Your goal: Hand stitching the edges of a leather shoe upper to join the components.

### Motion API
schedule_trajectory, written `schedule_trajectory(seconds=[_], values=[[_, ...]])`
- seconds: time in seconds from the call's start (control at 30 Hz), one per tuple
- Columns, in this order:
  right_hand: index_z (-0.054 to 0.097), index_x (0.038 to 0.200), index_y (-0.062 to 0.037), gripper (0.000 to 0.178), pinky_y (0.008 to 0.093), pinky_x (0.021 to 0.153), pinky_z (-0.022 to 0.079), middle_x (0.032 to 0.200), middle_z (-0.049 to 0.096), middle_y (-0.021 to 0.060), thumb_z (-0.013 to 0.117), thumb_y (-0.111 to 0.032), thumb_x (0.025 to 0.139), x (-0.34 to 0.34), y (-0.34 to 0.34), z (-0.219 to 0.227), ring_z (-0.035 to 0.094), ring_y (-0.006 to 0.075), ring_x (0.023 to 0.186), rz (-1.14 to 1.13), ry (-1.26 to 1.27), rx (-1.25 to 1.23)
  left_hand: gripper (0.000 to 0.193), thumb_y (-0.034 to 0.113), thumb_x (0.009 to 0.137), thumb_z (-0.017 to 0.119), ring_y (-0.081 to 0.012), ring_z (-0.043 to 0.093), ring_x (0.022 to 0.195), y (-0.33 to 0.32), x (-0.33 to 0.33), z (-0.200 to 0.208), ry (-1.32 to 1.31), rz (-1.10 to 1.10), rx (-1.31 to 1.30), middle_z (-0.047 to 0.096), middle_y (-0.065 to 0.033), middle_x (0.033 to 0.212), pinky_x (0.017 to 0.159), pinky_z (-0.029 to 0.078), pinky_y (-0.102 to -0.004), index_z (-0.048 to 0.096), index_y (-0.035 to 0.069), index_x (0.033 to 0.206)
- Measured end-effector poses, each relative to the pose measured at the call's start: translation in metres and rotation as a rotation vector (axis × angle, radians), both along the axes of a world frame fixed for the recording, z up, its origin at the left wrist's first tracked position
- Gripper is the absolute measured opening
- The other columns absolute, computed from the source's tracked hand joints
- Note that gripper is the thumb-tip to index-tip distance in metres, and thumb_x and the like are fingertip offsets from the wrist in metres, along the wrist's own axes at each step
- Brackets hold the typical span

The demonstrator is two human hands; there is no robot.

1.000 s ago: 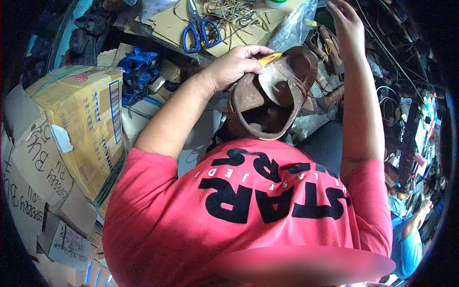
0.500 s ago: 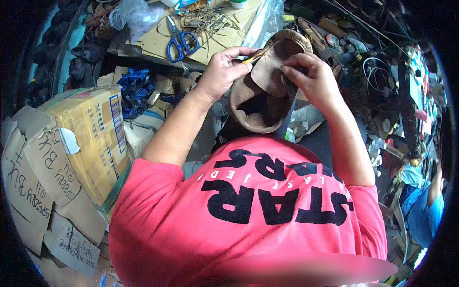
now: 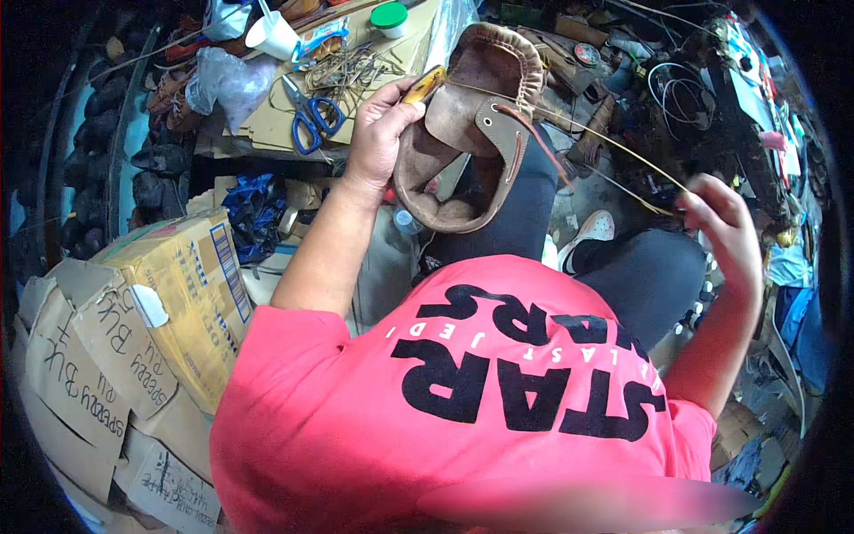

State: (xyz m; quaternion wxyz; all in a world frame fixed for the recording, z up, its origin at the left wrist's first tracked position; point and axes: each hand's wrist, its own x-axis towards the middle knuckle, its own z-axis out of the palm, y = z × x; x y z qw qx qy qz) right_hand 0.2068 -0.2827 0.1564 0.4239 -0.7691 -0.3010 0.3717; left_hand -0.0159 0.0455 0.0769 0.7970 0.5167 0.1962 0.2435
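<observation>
My left hand [image 3: 378, 138] is closed on the left side of a brown leather moccasin shoe [image 3: 469, 116]. Between its thumb and fingers is also a short yellow handle [image 3: 425, 84], like an awl's, its tip not discernible. Gathered stitches run around the shoe's toe, and a reddish-brown lace [image 3: 544, 149] hangs from an eyelet on its right. Far out to the right, my right hand [image 3: 725, 218] pinches a tan thread [image 3: 623, 147] that stretches taut from the shoe. Another loose strand ends close to that hand.
Blue-handled scissors [image 3: 318, 116], cord scraps [image 3: 342, 76], a white cup [image 3: 272, 37] and a green-lidded jar [image 3: 389, 20] lie on the bench ahead. Cardboard boxes [image 3: 173, 303] stack at the left. Leather scraps and coiled wire [image 3: 680, 93] clutter the right, with a pale clog [image 3: 598, 227] below.
My right hand has moved from the shoe far to the right, drawing the thread out straight. The shoe and my left hand have shifted slightly left and up, and the lace now shows.
</observation>
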Motion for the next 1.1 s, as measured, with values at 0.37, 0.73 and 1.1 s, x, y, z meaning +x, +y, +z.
schedule_trajectory(seconds=[0.37, 0.73, 1.1], values=[[0.063, 0.094, -0.0031, 0.011, 0.0192, 0.074, 0.037, 0.084, 0.058, -0.0027, 0.058, -0.013, 0.09, 0.049, -0.188, 0.026, 0.049, 0.0048, 0.079, -0.283, -0.282, -0.262, 0.027, 0.002, 0.08, 0.053, -0.011, 0.059, 0.079, 0.006, 0.006, 0.002, 0.198, -0.051, 0.129, 0.064, -0.0061, 0.092, 0.073, 0.048, -0.0232, 0.059, -0.003, 0.106], [0.061, 0.108, -0.0017, 0.024, 0.0236, 0.073, 0.045, 0.097, 0.062, 0.0082, 0.055, -0.019, 0.093, 0.062, -0.143, -0.015, 0.057, 0.0124, 0.084, -0.577, -0.383, 0.638, 0.025, 0.004, 0.076, 0.058, -0.0091, 0.058, 0.074, -0.045, 0.042, -0.029, 0.461, -0.317, 0.145, 0.064, -0.0039, 0.086, 0.069, 0.047, -0.0229, 0.064, -0.002, 0.1], [0.07, 0.095, -0.0115, 0.018, 0.0338, 0.07, 0.045, 0.078, 0.062, 0.0086, 0.067, -0.014, 0.078, -0.054, 0.072, -0.078, 0.061, 0.0245, 0.076, 0.089, -0.649, 0.203, 0.028, 0.004, 0.079, 0.056, -0.0105, 0.06, 0.077, -0.053, 0.054, -0.016, 0.477, -0.408, 0.213, 0.065, -0.0059, 0.088, 0.072, 0.049, -0.0241, 0.061, -0.004, 0.105]])
